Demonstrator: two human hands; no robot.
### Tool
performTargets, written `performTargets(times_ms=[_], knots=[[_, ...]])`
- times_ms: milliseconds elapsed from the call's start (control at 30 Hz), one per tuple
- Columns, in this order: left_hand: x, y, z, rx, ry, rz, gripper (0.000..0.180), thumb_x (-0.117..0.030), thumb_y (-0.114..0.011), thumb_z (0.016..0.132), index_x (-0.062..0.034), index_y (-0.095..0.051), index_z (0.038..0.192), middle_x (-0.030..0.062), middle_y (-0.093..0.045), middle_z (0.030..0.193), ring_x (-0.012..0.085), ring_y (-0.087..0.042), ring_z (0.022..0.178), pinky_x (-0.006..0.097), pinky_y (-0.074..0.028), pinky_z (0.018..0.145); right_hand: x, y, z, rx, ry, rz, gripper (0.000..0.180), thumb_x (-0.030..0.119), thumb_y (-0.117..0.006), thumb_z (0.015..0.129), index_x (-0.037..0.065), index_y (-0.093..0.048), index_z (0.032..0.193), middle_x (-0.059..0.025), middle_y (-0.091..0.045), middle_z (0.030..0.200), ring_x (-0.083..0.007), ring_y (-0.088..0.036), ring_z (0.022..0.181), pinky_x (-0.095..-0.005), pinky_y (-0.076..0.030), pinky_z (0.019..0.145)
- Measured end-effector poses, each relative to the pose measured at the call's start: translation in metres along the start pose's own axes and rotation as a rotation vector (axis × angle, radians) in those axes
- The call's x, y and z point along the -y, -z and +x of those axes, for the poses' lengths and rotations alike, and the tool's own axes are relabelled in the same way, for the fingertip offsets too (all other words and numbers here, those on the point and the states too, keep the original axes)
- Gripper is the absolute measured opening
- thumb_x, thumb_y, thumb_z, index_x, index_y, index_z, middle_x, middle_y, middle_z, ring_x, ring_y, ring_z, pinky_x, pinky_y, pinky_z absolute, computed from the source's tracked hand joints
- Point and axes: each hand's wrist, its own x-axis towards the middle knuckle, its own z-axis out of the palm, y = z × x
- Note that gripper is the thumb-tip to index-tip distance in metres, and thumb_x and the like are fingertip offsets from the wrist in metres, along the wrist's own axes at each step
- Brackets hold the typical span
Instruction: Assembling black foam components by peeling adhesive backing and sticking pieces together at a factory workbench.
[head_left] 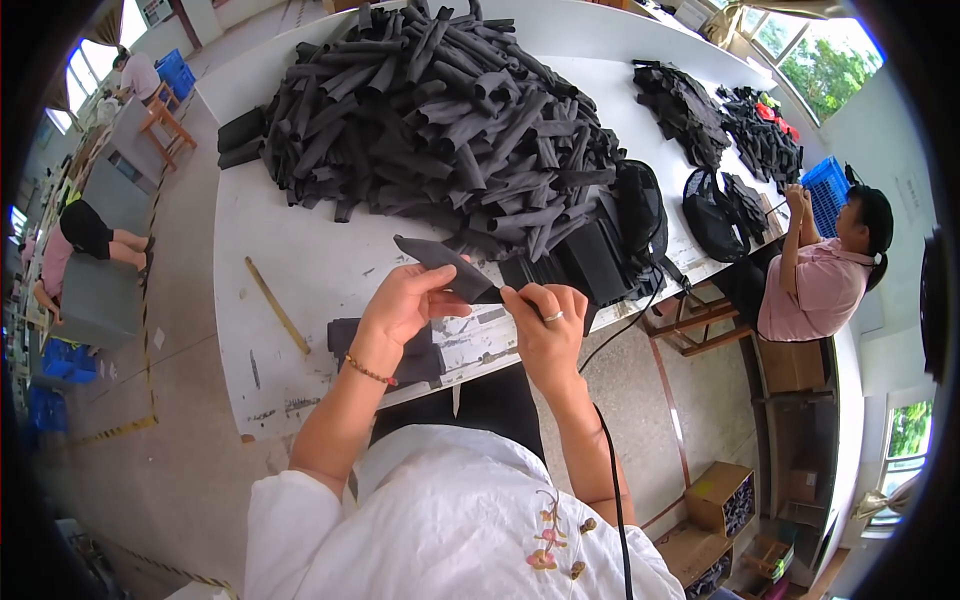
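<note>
My left hand (410,305) holds a dark grey fabric piece (448,268), flat and pointed at its far end, between thumb and fingers. At the piece's near right end, my right hand (548,325), with a ring on one finger, is closed in a pinch; its fingers hide exactly what they grip there. Both hands are above the front edge of the white table (300,250). Below and behind my left hand, flat dark fabric pieces (428,360) lie at that edge. A large heap of rolled dark grey fabric pieces (430,130) rises just beyond my hands.
A narrow yellowish strip (278,305) lies left of my hands. To the right are flat black pieces (575,262), a black mesh item (640,205) and a hanging black cable (610,335). A person in pink (815,285) sits at the table's right side.
</note>
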Motion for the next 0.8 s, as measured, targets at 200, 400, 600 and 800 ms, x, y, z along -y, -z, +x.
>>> performTargets(times_ms=[200,400,600,800], knots=[[0.023,-0.023,-0.004,-0.151,-0.214,-0.019,0.034,-0.006,-0.067,0.087,0.0083,-0.059,0.117,0.0139,-0.067,0.100,0.0207,-0.069,0.081,0.033,-0.062,0.069,0.007,-0.008,-0.004,-0.042,-0.061,-0.032,0.031,0.005,-0.072,0.071,0.010,-0.070,0.102,0.0007,-0.056,0.095,-0.0200,-0.056,0.085,-0.0368,-0.040,0.080],[0.049,-0.038,-0.007,-0.225,-0.414,0.050,0.045,0.003,-0.067,0.085,0.0067,-0.053,0.127,0.0098,-0.067,0.102,0.0143,-0.066,0.086,0.027,-0.059,0.076,0.027,-0.024,-0.007,-0.074,-0.224,-0.006,0.044,0.008,-0.079,0.070,0.008,-0.066,0.111,-0.0063,-0.059,0.097,-0.0254,-0.055,0.087,-0.0379,-0.041,0.078],[0.044,-0.046,-0.010,-0.102,-0.346,-0.150,0.029,-0.017,-0.053,0.099,0.0029,-0.057,0.120,0.0137,-0.068,0.099,0.0236,-0.065,0.098,0.036,-0.048,0.093,0.047,-0.038,-0.018,-0.086,-0.366,0.331,0.049,0.004,-0.077,0.073,0.004,-0.055,0.117,-0.0177,-0.054,0.110,-0.0343,-0.054,0.097,-0.0422,-0.045,0.080],[0.034,-0.033,0.000,-0.052,-0.543,0.066,0.027,-0.025,-0.052,0.100,0.0003,-0.060,0.104,0.0167,-0.068,0.092,0.0283,-0.064,0.104,0.040,-0.047,0.096,0.047,-0.035,-0.039,0.116,-0.320,0.324,0.034,0.004,-0.074,0.078,0.003,-0.054,0.106,-0.0202,-0.055,0.106,-0.0381,-0.058,0.090,-0.0427,-0.049,0.073]])
